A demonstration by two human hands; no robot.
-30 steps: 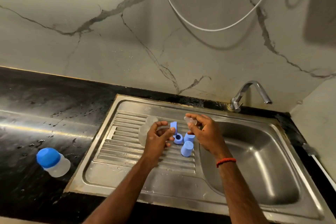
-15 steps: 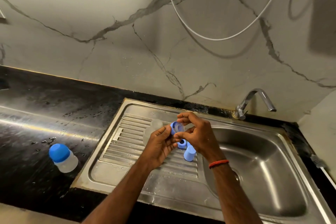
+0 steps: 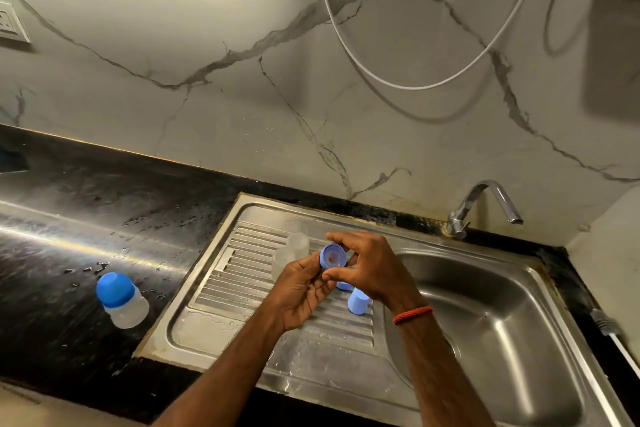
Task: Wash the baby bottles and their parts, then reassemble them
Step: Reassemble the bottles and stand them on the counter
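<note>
Holding a round blue plastic collar ring [image 3: 333, 256] at the centre of the frame, above the ribbed steel drainboard [image 3: 242, 274], open face turned up toward the camera with something pale and translucent seated in its hole, probably the teat. Left hand [image 3: 300, 291] curled under it from lower left, fingers closed against its rim; right hand [image 3: 372, 269] arched over from the right, thumb and forefinger pinched on the rim, other fingers loosely bent. Judged as mid-reassembly: seating the teat, then screwing onto a bottle.

Lying just left of and behind the hands, toward upper left: two clear frosted bottle bodies [image 3: 297, 246], upright on the drainboard, mouths apparently up, the nearer one almost touching the left knuckles. Closer to the left hand, so a short reach that way. Just below the right hand: a pale blue cap [image 3: 357, 300] standing on end, plus a second blue ring [image 3: 343, 285], partly hidden. Well apart at left, on the black tabletop [image 3: 69, 218]: an assembled blue-capped bottle [image 3: 121, 300], tilted in the wide view. Faucet [image 3: 485, 204] at upper right, no water seen.
</note>
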